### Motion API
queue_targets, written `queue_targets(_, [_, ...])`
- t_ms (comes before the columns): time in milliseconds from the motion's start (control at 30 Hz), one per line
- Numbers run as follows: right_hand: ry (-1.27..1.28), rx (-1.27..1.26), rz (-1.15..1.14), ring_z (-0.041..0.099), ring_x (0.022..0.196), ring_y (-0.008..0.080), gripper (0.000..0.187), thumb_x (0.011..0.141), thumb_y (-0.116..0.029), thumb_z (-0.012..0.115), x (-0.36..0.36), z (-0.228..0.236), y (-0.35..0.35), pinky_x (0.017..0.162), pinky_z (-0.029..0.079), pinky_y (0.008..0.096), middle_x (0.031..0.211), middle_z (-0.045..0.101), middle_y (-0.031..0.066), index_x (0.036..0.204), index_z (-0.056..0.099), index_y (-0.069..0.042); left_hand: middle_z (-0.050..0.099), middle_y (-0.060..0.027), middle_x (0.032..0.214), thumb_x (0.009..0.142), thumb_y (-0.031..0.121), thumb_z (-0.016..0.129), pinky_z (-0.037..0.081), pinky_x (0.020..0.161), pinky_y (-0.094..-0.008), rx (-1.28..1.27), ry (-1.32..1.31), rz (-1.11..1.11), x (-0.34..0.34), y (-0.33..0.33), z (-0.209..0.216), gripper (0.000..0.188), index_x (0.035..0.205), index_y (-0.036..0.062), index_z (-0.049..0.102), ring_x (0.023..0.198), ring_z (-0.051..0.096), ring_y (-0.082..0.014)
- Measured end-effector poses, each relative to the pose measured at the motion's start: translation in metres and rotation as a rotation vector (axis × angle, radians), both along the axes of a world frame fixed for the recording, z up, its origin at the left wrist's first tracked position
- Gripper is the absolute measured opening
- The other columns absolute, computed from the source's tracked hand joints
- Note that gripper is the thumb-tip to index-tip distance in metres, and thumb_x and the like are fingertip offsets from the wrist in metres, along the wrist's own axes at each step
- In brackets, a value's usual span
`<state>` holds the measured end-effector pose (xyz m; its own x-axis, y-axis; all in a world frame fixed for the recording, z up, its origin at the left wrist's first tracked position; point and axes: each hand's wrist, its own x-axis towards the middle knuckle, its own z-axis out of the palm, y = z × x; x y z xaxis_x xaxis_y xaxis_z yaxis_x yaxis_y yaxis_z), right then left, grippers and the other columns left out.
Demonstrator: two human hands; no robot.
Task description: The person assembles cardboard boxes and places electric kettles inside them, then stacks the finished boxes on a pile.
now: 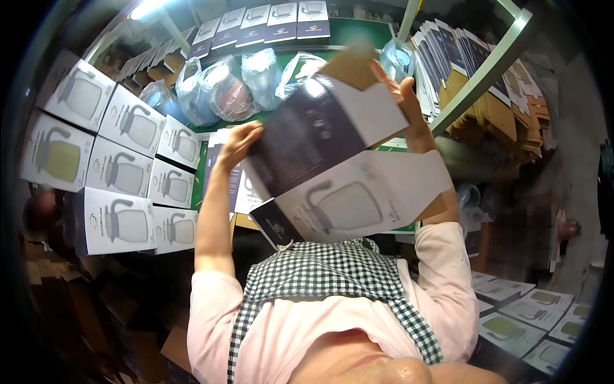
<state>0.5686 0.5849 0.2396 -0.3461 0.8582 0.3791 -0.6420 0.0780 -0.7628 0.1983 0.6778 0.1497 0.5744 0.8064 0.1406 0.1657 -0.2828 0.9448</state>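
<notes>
A partly unfolded cardboard carton (345, 198), dark on one panel and white with a printed jug on another, is tilted up in front of my chest. My left hand (242, 144) is closed on its left edge, fingers curled. At the upper right end my right hand (398, 96) holds the carton beside an open brown flap (348, 67); its thumb and fingertips show, while the panel hides part of the palm. Flaps stick out at the carton's right end. Under it, more flat printed cartons (246, 192) lie on the green table (203, 157).
Several bagged jugs (225, 89) line the back of the table, with a row of upright cartons (267, 25) behind. Stacked jug boxes (121, 169) stand at left. Folded cartons (473, 70) fill a rack at right, beside a metal post (483, 70). More boxes (531, 313) sit lower right.
</notes>
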Motion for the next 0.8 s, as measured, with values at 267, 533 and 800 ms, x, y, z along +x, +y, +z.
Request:
queue_targets(267, [-0.281, 0.019, -0.836, 0.059, 0.099, 0.0153, 0.036, 0.097, -0.027, 0.048, 0.039, -0.032, 0.011, 0.091, 0.042, 0.0269, 0.111, 0.059, 0.0096, 0.119, 0.055, 0.001, 0.016, -0.0224, 0.158, 0.091, 0.041, 0.063, 0.022, 0.117, -0.0438, -0.070, -0.468, -0.455, 0.192, -0.101, 0.032, 0.088, 0.154, 0.0021, 0.014, 0.146, 0.019, -0.0349])
queue_targets(533, [-0.613, 0.135, -0.964, 0.060, 0.089, 0.0182, 0.031, 0.091, -0.018, 0.044, 0.070, 0.012, -0.017, 0.088, 0.044, 0.0299, 0.094, 0.066, 0.0126, 0.106, 0.063, 0.002, 0.047, -0.0289, 0.132, 0.091, 0.020, 0.061, 0.044, 0.098, -0.0400, 0.482, 0.010, 0.014, 0.139, -0.184, 0.153, 0.073, 0.147, -0.0035, 0.021, 0.125, 0.050, -0.0355])
queue_targets(800, [-1.160, 0.148, -0.588, 0.038, 0.137, 0.0335, 0.073, 0.091, -0.028, 0.050, 0.047, 0.062, -0.076, 0.111, 0.031, 0.0392, 0.150, 0.035, 0.0266, 0.152, 0.020, 0.000, 0.071, -0.0182, 0.092, 0.082, 0.006, 0.075, 0.055, 0.074, -0.0317, 0.114, -0.488, 0.463, 0.128, -0.112, 0.087, 0.063, 0.134, 0.0052, 0.039, 0.086, 0.071, -0.0265])
